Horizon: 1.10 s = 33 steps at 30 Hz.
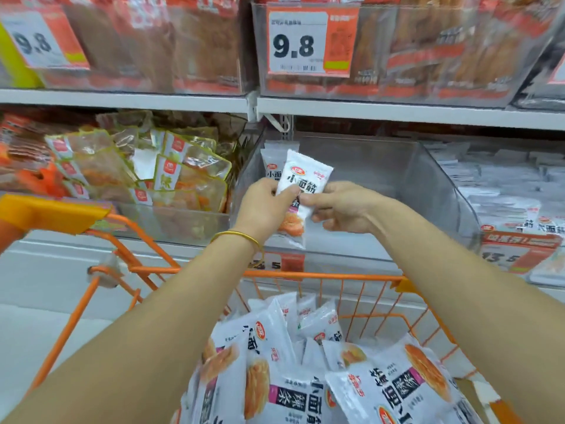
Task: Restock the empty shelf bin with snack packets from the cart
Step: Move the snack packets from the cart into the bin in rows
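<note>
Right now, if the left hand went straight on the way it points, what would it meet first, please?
Likely the back wall of the clear bin: the left hand, holding snack packets, points into it, and nothing else shows in that line, though depth is unclear.

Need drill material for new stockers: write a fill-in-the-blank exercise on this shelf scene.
The left hand and right hand hold plastic snack packets that are mainly ____.
The thin gold bangle sits on the ____ wrist.
The wire cart holding more packets is ____.
The orange-edged price tag above the clear plastic shelf bin reads ____.
Missing words: white; left; orange; 9.8
</note>
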Each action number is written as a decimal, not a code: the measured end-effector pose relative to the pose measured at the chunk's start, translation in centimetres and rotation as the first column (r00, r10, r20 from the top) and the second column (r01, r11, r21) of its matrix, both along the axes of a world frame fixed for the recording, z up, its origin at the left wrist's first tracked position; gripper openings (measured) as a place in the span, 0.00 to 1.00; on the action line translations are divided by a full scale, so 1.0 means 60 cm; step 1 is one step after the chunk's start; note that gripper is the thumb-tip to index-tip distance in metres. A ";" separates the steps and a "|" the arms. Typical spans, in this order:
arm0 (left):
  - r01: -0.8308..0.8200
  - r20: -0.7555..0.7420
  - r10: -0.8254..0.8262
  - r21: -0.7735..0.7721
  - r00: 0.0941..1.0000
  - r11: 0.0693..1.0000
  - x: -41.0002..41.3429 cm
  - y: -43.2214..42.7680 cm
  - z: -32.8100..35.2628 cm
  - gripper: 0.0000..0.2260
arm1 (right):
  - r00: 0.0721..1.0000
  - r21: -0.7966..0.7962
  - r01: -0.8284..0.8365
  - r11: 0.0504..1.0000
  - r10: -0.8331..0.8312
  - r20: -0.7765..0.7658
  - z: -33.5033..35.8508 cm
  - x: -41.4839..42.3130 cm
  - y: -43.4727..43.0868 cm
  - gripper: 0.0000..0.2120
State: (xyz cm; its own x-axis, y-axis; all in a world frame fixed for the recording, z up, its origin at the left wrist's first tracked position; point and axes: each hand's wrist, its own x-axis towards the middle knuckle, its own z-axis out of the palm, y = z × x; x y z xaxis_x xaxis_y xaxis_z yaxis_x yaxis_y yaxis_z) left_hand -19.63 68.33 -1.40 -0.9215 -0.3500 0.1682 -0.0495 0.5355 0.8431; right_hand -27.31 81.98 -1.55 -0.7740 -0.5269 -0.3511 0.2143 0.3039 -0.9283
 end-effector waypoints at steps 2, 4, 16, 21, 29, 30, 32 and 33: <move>-0.019 0.044 0.026 -0.151 0.999 0.988 -0.009 -0.013 -0.013 0.13 | 0.996 -0.002 0.077 0.997 -0.077 -0.037 -0.001 -0.029 -0.026 0.04; 0.032 0.104 0.011 -0.409 0.995 0.912 -0.010 -0.024 -0.035 0.13 | 0.975 -0.001 0.190 0.982 -0.188 -0.114 -0.008 -0.057 -0.052 0.05; 0.181 0.262 -0.006 -0.650 0.965 0.738 0.003 -0.018 -0.059 0.14 | 0.804 0.210 0.432 0.877 -0.269 -0.531 -0.104 -0.137 -0.163 0.16; 0.185 0.281 0.006 -0.648 0.960 0.739 0.002 -0.017 -0.057 0.14 | 0.830 0.192 0.424 0.885 -0.295 -0.473 -0.113 -0.144 -0.164 0.20; 0.157 0.226 -0.011 -0.640 0.974 0.752 0.004 -0.017 -0.056 0.14 | 0.865 0.177 0.399 0.900 -0.304 -0.400 -0.106 -0.132 -0.153 0.23; 0.142 0.201 -0.014 -0.637 0.979 0.758 0.005 -0.018 -0.055 0.14 | 0.863 0.189 0.395 0.899 -0.292 -0.411 -0.100 -0.128 -0.150 0.24; 0.114 0.153 -0.022 -0.628 0.988 0.769 0.009 -0.018 -0.051 0.13 | 0.851 0.231 0.391 0.891 -0.254 -0.459 -0.079 -0.111 -0.137 0.23; 0.109 0.138 -0.028 -0.627 0.990 0.772 0.011 -0.018 -0.047 0.13 | 0.842 0.239 0.392 0.888 -0.242 -0.482 -0.062 -0.096 -0.126 0.21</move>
